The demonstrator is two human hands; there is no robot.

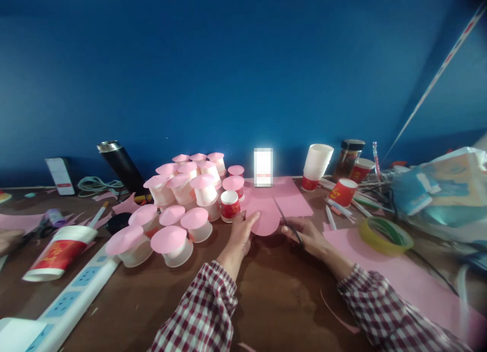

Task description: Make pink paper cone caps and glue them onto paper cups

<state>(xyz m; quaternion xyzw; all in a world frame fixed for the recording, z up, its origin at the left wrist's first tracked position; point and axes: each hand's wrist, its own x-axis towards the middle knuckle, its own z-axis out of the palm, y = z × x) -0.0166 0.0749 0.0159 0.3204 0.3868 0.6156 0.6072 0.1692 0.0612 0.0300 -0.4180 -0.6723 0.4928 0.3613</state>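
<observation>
A pink paper disc (pixel 265 224) with a rounded lower edge is pinched between the thumb and fingers of my left hand (pixel 243 233). My right hand (pixel 304 235) is closed on a pair of scissors (pixel 282 215), whose dark blades point up and away along the paper's right side. Behind the disc lies a larger pink sheet (pixel 294 197). Just left of my left hand stands a small red and white paper cup (pixel 230 206). Many cups topped with pink paper cones (pixel 169 239) are grouped further left.
A power strip (pixel 76 291), a tipped paper cup (pixel 61 253) and a black flask (pixel 120 162) are at left. Stacked cups (pixel 318 164), a yellow tape roll (pixel 386 235), pink paper (pixel 399 276) and a plastic bag (pixel 445 184) lie right. Another person's hand (pixel 9 241) shows far left.
</observation>
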